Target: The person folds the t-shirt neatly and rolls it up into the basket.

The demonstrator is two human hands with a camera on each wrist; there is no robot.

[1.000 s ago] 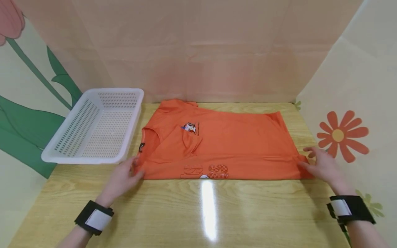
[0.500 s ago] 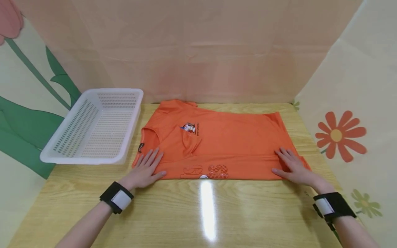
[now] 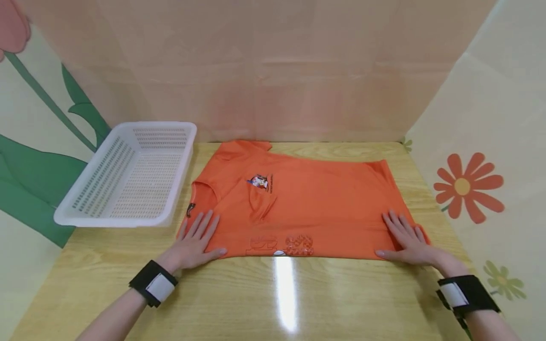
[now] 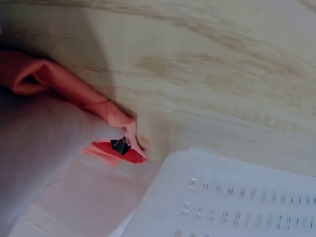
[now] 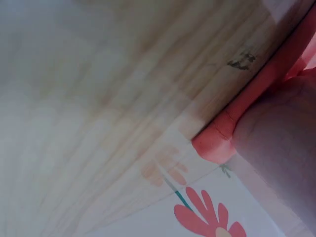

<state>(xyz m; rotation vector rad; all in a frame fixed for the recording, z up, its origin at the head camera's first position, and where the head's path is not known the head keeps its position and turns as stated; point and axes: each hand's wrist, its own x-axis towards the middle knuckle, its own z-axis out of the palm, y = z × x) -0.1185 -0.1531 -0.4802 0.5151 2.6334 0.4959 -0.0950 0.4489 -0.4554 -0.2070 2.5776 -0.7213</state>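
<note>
An orange T-shirt (image 3: 324,194) lies across the table, its collar toward the left and its hem toward the right. The near side is folded over in a long strip, and one sleeve lies on the chest beside a small printed logo. My left hand (image 3: 192,246) rests flat with spread fingers on the near collar corner. On the near hem corner my right hand (image 3: 407,244) lies flat, fingers extended. The left wrist view shows the shirt's edge and dark neck label (image 4: 120,145) by the hand. In the right wrist view an orange hem corner (image 5: 215,145) shows beside the hand.
A white perforated plastic basket (image 3: 123,220) stands at the left, close to the collar. The wood-grain table (image 3: 230,298) meets a pinkish backdrop (image 3: 298,94) behind the shirt. Flower-printed panels (image 3: 503,128) border both sides.
Both hands came in from the shirt's near corners and lay flat on it. Over the last half second the shirt has slid slightly toward me under them. The basket has stayed put.
</note>
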